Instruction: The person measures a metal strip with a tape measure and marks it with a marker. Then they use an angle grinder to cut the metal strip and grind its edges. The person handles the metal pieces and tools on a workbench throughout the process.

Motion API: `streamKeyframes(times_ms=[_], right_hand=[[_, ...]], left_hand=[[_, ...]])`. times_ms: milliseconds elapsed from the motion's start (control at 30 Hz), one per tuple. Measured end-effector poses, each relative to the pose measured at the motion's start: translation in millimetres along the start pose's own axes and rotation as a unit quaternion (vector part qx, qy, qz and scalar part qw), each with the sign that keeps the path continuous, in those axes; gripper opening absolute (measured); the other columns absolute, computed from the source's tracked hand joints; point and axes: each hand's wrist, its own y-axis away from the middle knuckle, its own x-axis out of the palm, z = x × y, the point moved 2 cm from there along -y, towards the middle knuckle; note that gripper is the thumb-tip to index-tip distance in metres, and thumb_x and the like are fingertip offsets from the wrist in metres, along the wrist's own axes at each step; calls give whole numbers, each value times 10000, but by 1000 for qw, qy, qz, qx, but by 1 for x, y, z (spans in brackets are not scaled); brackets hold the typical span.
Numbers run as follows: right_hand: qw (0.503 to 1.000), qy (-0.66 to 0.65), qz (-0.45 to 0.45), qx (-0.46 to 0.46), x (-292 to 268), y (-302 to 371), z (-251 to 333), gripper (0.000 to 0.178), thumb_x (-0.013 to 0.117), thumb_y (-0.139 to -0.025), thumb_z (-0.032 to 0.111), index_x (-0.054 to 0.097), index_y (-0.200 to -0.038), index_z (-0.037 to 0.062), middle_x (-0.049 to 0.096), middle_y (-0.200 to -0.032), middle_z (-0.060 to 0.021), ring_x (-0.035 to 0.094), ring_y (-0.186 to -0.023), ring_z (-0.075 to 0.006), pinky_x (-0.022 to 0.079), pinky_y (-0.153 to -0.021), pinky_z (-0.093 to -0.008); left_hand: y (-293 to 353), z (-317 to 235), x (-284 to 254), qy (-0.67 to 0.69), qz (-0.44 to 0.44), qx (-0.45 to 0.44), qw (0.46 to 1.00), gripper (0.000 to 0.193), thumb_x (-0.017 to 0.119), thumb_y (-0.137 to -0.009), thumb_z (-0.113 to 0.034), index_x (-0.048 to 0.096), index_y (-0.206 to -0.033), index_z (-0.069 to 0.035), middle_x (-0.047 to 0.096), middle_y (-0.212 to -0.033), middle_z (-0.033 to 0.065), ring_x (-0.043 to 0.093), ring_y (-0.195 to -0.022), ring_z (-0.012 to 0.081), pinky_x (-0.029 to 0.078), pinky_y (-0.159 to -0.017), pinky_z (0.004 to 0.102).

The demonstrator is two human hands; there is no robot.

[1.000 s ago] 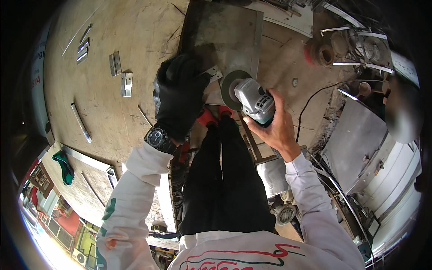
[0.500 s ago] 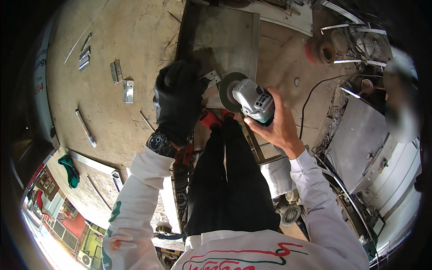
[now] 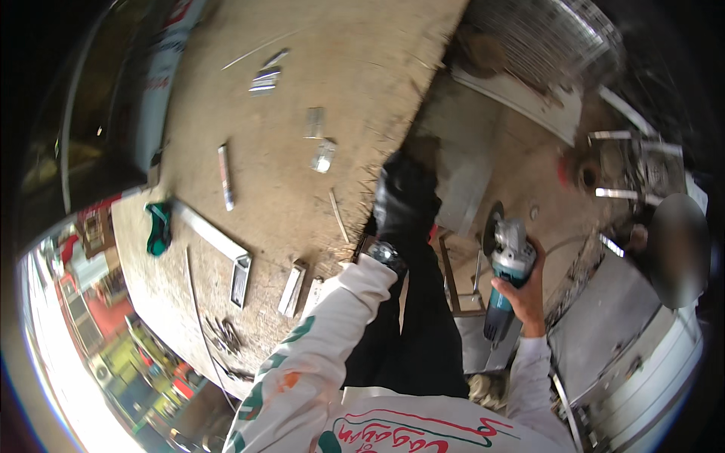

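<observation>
My right hand (image 3: 528,298), bare, is wrapped round the body of a teal and grey angle grinder (image 3: 510,266), and the cutting disc (image 3: 494,226) faces left. My left hand (image 3: 408,198) wears a black glove and hangs beside the edge of the wooden table (image 3: 264,196). Blur and shadow hide its fingers, so I cannot make out whether it holds anything. Left of the glove, two small metal hinges (image 3: 323,157) lie on the tabletop. Several narrow metal strips (image 3: 264,80) rest farther back.
A pen-like stick (image 3: 226,178), a green strap (image 3: 158,229) and a rectangular metal tube (image 3: 215,240) lie on the table's left. A grey metal sheet (image 3: 466,158) stands past my left hand. Metal frames (image 3: 634,166) and a blurred person (image 3: 678,249) are at right.
My view has swung left. The grinder has moved away from my left hand, down and to the right. The hinge that showed at the glove's fingers is out of sight.
</observation>
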Motion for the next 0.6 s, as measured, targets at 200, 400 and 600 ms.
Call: streamKeyframes(times_ms=[200,400,600], right_hand=[[999,30,-24,-5,0,14,17,1043,898,-745,110,307,-1604,97,498,-1441,-128,571,-1256,-245,502,-1080,-397],[999,26,-16,-25,-4,31,49,1029,904,-745,107,325,-1595,81,511,-1434,-132,570,-1252,-243,501,-1069,-382],[998,-10,-9,-56,11,46,117,983,910,-760,102,349,-1567,94,542,-1385,-120,615,-1178,-232,564,-961,-365]], left_hand=[[22,13,-19,123,3,-27,992,136,742,-901,-169,728,-1015,-96,698,-1092,147,625,-1135,389,524,-1002,512],[5,61,-116,42,-59,-141,987,220,724,-904,-163,762,-1109,-93,735,-1141,159,655,-1090,424,480,-1079,547],[20,99,-165,42,-63,-169,983,314,794,-896,-297,793,-1161,-128,609,-1464,196,585,-1281,441,482,-1094,539]])
